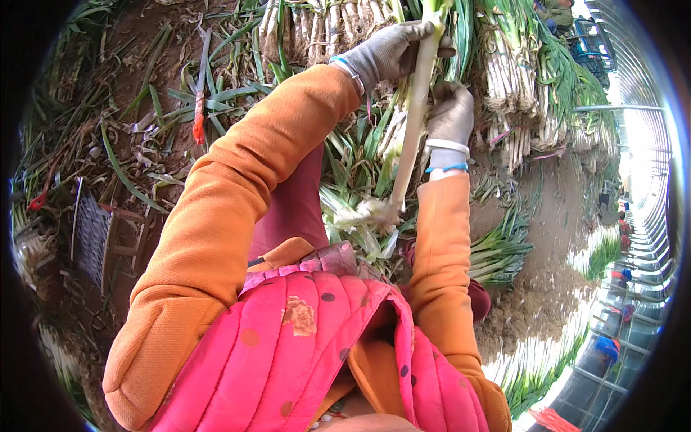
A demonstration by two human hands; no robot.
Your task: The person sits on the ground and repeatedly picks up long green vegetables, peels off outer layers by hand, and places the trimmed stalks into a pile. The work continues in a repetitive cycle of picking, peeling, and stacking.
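Note:
My left hand [399, 51], in a grey knitted work glove, is closed around the upper part of a long leek or large green onion [415, 108]. The pale stem hangs down towards my lap, its blurred root end near peeled leaves. My right hand [451, 110], gloved as well, is just right of the stem with its fingers curled; whether it grips a leaf there cannot be told. Below both hands lies a heap of loose green leaves and peelings [345, 151]. Bundled stalks with roots [324, 27] lie beyond my left hand.
More tied bundles [510, 70] lie at the upper right. A long blade with a red-wrapped handle [201, 92] rests on the littered soil at left. A small woven-seat stool [94, 232] is at lower left. Another person [559, 16] is at the top right, and loose green onions [499, 251] lie beside my leg.

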